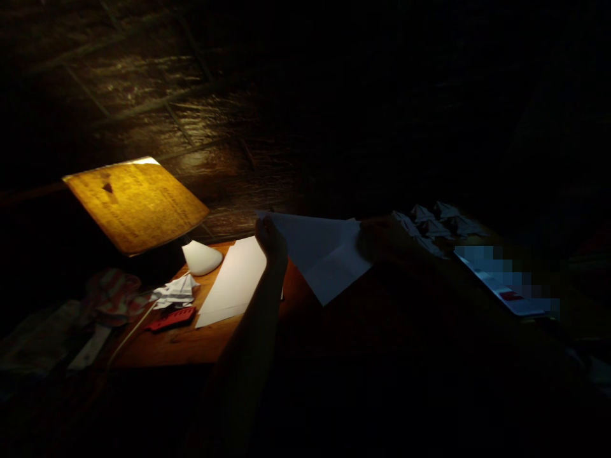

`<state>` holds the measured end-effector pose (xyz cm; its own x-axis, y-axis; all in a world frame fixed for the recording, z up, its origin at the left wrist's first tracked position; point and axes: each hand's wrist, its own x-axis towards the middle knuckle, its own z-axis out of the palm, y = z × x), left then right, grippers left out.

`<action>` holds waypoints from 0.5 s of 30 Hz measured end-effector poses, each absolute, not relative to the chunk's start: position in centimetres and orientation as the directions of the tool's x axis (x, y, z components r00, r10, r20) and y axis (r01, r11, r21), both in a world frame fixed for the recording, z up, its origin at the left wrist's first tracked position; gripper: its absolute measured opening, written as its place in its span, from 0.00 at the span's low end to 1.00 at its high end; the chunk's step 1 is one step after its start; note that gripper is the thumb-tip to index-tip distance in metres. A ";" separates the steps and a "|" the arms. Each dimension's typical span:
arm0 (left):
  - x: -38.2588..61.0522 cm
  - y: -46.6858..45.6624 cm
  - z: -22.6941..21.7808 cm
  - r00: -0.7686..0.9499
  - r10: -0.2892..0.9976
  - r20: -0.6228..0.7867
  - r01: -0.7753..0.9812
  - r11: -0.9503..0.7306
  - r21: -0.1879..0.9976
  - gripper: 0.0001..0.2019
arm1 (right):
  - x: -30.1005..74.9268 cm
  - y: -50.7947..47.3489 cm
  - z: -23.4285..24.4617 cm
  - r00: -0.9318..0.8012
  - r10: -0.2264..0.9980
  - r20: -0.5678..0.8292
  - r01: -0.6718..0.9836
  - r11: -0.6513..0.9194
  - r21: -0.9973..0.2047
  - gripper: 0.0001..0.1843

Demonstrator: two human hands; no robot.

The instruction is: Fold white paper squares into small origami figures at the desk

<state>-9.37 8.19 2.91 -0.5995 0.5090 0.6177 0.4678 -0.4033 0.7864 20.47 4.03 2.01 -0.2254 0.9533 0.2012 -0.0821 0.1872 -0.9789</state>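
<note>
White paper sheet [324, 254], its outline triangular, hangs point-down above the middle of the wooden table [191, 350]. The left hand [271, 238] pinches its left corner; the right hand [382, 238] meets its right end, but shadow hides whether its fingers close. Matching the edges before pressing any crease would keep it true, ideally nearer the desk lamp [203, 257] at left, beside loose sheets [233, 280]. Folded paper pieces [432, 227] sit far right.
</note>
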 end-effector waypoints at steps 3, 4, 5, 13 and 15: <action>-9.2 8.6 2.8 -0.593 0.545 0.593 0.441 -0.397 0.805 0.17 | 20.6 3.8 2.7 -0.087 0.964 0.251 0.012 0.253 -0.967 0.20; -9.2 8.7 2.8 -0.595 0.556 0.580 0.419 -0.401 0.814 0.15 | 20.6 3.8 2.8 -0.070 0.963 0.259 0.044 0.262 -0.964 0.19; -9.1 8.7 2.7 -0.597 0.561 0.573 0.405 -0.406 0.819 0.14 | 20.6 3.8 2.8 -0.057 0.962 0.268 0.063 0.271 -0.961 0.19; -7.3 4.1 4.8 -0.215 0.493 0.843 0.859 -0.315 0.404 0.37 | 20.5 3.8 2.7 -0.079 0.942 0.326 0.085 0.333 -0.939 0.17; -7.0 2.8 5.9 -0.211 0.449 0.868 0.871 -0.316 0.375 0.38 | 20.6 3.6 3.2 -0.072 0.941 0.330 0.078 0.335 -0.939 0.18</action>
<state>-6.98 2.81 5.91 -0.2110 0.4489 0.8683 0.8712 -0.3164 0.3753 20.63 3.58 3.18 -0.0715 0.9412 0.3301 0.0783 0.3352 -0.9389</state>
